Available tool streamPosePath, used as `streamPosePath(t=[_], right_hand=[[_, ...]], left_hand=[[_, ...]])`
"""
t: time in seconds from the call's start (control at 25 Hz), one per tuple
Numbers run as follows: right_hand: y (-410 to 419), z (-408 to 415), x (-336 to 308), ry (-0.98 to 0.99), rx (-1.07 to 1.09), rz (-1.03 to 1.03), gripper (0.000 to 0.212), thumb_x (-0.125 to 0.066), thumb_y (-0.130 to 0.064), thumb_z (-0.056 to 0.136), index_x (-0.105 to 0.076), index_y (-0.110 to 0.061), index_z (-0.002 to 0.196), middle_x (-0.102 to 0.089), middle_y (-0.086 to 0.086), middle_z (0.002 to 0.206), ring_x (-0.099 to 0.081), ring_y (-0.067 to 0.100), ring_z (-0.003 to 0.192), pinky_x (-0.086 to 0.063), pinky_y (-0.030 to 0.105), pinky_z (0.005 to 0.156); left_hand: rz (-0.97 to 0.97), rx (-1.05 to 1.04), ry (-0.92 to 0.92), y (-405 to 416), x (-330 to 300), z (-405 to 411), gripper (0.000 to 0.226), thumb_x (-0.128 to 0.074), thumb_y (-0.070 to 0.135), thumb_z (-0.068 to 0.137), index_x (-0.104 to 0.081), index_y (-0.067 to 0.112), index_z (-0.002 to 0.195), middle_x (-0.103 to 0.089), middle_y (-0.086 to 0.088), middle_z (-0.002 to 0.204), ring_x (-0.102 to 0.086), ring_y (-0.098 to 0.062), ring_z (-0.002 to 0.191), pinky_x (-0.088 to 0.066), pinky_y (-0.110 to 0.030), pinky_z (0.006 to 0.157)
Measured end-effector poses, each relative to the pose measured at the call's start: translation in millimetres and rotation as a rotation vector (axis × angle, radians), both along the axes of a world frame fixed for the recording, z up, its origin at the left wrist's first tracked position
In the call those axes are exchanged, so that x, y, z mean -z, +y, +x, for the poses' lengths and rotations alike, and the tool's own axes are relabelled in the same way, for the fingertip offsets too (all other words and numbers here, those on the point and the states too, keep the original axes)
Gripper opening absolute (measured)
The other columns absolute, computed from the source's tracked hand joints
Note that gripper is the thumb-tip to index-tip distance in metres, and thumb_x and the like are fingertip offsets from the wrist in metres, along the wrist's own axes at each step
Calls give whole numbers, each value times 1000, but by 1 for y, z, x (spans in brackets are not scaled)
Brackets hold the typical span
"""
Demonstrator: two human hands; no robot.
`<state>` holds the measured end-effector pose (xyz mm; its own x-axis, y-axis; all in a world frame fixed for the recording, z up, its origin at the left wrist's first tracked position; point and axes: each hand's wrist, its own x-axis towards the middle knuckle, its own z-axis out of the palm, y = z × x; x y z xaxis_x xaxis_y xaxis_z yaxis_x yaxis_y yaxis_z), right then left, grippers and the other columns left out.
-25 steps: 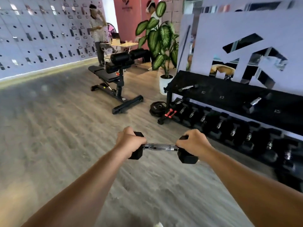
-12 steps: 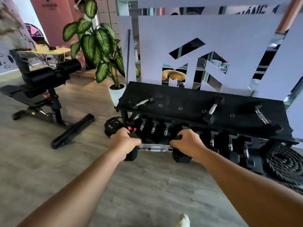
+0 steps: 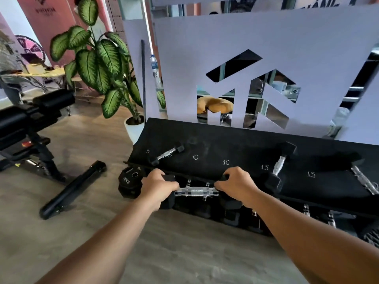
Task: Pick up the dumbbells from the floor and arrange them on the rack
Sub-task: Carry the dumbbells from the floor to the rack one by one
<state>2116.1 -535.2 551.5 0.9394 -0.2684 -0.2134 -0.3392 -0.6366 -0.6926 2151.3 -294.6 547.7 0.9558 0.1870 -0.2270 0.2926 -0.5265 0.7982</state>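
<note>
Both hands carry one black hexagonal dumbbell with a chrome handle [image 3: 196, 191] just in front of the black two-level dumbbell rack [image 3: 235, 146]. The left hand [image 3: 159, 186] and right hand [image 3: 238, 184] each have their grip curled around one end, mostly hiding the heads. The lower shelf is dark and hard to read.

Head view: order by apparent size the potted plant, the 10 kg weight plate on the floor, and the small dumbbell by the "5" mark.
1. potted plant, by far the largest.
2. weight plate.
3. small dumbbell, close to the plate in extent but slimmer, so this ranking is unsure.
</note>
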Motion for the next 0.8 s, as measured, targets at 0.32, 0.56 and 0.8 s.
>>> streamPosePath(t=[0.32, 0.56, 0.8], right_hand=[[-20, 152, 45, 46, 67, 55, 27, -75, -29, 82, -69, -3, 86, -71, 10, 86, -70, 28, 76, -59, 43, 63], [-27, 274, 77, 90, 248, 85, 22, -72, -33, 78, -69, -11, 82, -69, 10, 99, -69, 25, 81, -57, 40, 60], [-36, 349, 137, 128, 471, 216, 33, -73, -33, 77, -52, -12, 65, -60, 4, 81, -58, 20, 59, -43, 28, 42]], left_hand=[[72, 138, 43, -26, 28, 182, 43, -84, 21, 61, -65, 16, 99, -62, -18, 114, -63, -28, 89, -43, -29, 60], [128, 265, 38, -54, 55, 340, 50, -86, 23, 61, -64, 19, 106, -61, -13, 114, -63, -31, 95, -58, -41, 78], [282, 461, -1, -94, 90, 449, 51, -83, 20, 65, -64, 23, 112, -61, -5, 109, -58, -19, 84, -40, -27, 55]])
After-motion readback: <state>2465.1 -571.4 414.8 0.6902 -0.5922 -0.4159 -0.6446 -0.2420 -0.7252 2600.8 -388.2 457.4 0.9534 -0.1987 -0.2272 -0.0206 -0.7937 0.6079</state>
